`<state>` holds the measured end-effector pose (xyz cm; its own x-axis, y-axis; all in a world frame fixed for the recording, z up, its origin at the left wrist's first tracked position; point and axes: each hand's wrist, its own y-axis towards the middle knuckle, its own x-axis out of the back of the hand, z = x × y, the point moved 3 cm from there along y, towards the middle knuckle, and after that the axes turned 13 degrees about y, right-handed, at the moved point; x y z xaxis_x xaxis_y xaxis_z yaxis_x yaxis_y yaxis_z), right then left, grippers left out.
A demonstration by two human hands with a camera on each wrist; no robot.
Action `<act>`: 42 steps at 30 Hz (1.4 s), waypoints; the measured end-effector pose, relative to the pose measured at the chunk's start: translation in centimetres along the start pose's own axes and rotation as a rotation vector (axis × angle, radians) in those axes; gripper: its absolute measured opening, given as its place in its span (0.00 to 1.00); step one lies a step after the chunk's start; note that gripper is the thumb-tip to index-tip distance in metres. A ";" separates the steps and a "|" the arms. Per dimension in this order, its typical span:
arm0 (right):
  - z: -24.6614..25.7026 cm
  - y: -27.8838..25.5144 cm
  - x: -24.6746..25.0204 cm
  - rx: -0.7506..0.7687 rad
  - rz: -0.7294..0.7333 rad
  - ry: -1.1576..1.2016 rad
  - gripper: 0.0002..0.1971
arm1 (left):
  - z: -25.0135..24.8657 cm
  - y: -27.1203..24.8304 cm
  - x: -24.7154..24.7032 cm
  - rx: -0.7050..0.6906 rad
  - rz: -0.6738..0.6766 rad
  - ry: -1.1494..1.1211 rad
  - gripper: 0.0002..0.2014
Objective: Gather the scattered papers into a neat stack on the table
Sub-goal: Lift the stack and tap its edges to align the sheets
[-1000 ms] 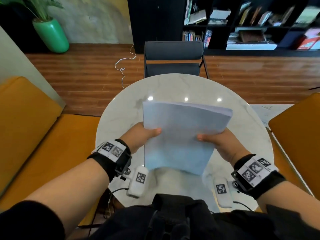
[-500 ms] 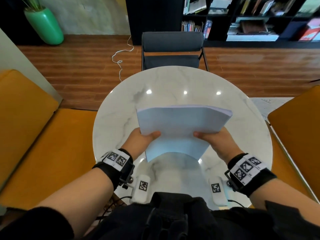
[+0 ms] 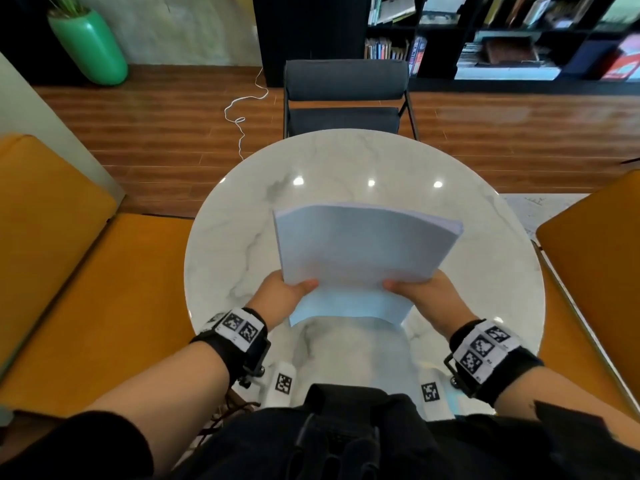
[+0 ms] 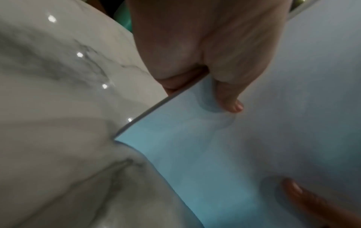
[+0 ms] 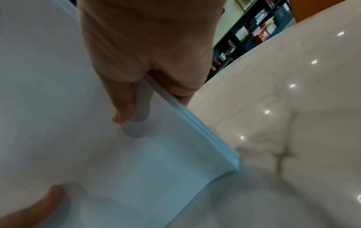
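Paper stack seemingly upright, widthwise.

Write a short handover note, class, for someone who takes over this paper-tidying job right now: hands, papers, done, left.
Left hand: grips the stack of papers at its left edge, thumb on top.
Right hand: grips the stack's right edge, thumb on top.
Papers: gathered in one stack, tilted, with its near edge down at the round marble table; its far end is raised.
Done: no loose sheets show on the table.
Left: square the edges, lay the stack flat, let go.
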<state>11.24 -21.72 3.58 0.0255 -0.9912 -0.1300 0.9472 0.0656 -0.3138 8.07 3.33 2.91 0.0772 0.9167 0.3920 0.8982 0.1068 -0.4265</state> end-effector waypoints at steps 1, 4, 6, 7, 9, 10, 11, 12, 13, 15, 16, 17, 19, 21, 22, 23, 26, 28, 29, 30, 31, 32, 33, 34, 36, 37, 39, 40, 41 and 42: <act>-0.6 -0.2 0.0 -0.013 -0.002 -0.011 0.14 | 0.6 0.2 -0.3 0.028 -0.006 0.011 0.14; -0.2 -0.3 -0.2 -0.025 0.009 -0.055 0.13 | 0.3 0.8 0.1 0.020 -0.060 0.024 0.11; 1.3 -0.1 -0.1 0.016 0.006 -0.067 0.11 | -0.8 1.1 1.2 -0.034 -0.098 0.068 0.06; 2.5 0.1 0.0 0.058 0.007 -0.058 0.10 | -1.4 1.2 1.9 -0.069 -0.110 0.111 0.05; 5.4 0.3 0.4 0.171 0.007 -0.051 0.11 | -2.6 1.1 3.2 -0.130 -0.125 0.231 0.03; 7.0 0.4 0.7 0.227 0.005 -0.097 0.11 | -3.4 1.0 3.9 -0.158 -0.132 0.309 0.03; 8.6 0.4 0.9 0.279 0.012 -0.196 0.10 | -4.2 0.9 4.6 -0.184 -0.140 0.387 0.03; 10.1 0.5 1.0 0.310 0.034 -0.336 0.08 | -5.0 0.7 5.2 -0.218 -0.146 0.465 0.05; 11.4 0.5 0.8 0.323 0.072 -0.481 0.06 | -6.0 0.7 5.6 -0.252 -0.144 0.561 0.06; 12.9 0.8 0.1 0.292 0.162 -0.680 0.04 | -7.8 0.6 6.0 -0.329 -0.124 0.807 0.09; 13.1 0.7 -0.5 0.278 0.205 -0.734 0.04 | -8.7 0.4 5.9 -0.387 -0.116 0.929 0.09; 13.2 0.6 -1.2 0.279 0.251 -0.765 0.05 | -9.6 0.2 5.7 -0.449 -0.106 1.026 0.09; 12.5 0.1 -2.7 0.321 0.320 -0.782 0.03 | -10.9 -0.3 5.4 -0.534 -0.079 1.138 0.11; 11.7 -0.1 -3.0 0.327 0.280 -0.676 0.02 | -11.7 -0.8 5.3 -0.540 -0.055 1.176 0.10; 11.4 -0.2 -2.7 0.302 0.250 -0.568 0.02 | -12.0 -1.1 5.5 -0.524 -0.047 1.171 0.08; 11.1 -0.2 -2.2 0.273 0.229 -0.485 0.06 | -12.2 -1.3 5.9 -0.504 -0.036 1.151 0.07; 10.7 -0.2 -0.5 0.203 0.168 -0.317 0.06 | -12.0 -1.8 7.9 -0.457 -0.069 1.122 0.08; 11.0 -0.2 0.6 0.206 0.140 -0.195 0.07 | -10.9 -1.4 9.9 -0.410 -0.166 1.065 0.08; 11.0 -0.1 1.2 0.209 0.146 -0.130 0.08 | -10.1 -1.0 10.9 -0.375 -0.208 0.970 0.09; 11.1 -0.1 1.6 0.205 0.170 -0.062 0.11 | -9.3 -0.6 11.6 -0.337 -0.211 0.813 0.13; 11.0 0.1 2.1 0.199 0.201 -0.006 0.16 | -8.5 -0.2 11.9 -0.307 -0.149 0.611 0.20; 10.8 0.3 2.4 0.185 0.230 0.042 0.22 | -7.8 0.1 11.6 -0.291 -0.028 0.391 0.27; 10.5 0.5 2.5 0.168 0.256 0.087 0.26 | -7.2 0.2 11.0 -0.287 0.120 0.174 0.33; 10.2 0.7 2.4 0.145 0.275 0.130 0.26 | -6.6 0.1 10.3 -0.269 0.248 -0.010 0.36; 9.6 0.9 2.1 0.109 0.304 0.192 0.19 | -5.8 -0.2 8.9 -0.209 0.403 -0.263 0.35; 9.2 0.9 1.9 0.090 0.308 0.212 0.16 | -5.6 -0.4 8.3 -0.188 0.443 -0.338 0.33; 8.3 0.8 1.7 0.017 0.303 0.219 0.17 | -5.1 -0.7 7.2 -0.165 0.472 -0.403 0.25; 7.8 0.7 1.8 -0.016 0.302 0.211 0.18 | -5.0 -0.8 6.8 -0.161 0.464 -0.405 0.20; 7.3 0.7 2.0 -0.044 0.292 0.199 0.20 | -4.8 -0.9 6.6 -0.148 0.433 -0.392 0.16; 6.6 0.7 2.2 -0.067 0.271 0.176 0.22 | -4.5 -0.8 6.4 -0.124 0.383 -0.358 0.15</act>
<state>14.12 -24.60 9.32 0.2133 -0.9019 -0.3757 0.8902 0.3378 -0.3055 9.76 7.41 9.48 0.2768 0.9572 -0.0845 0.8806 -0.2879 -0.3764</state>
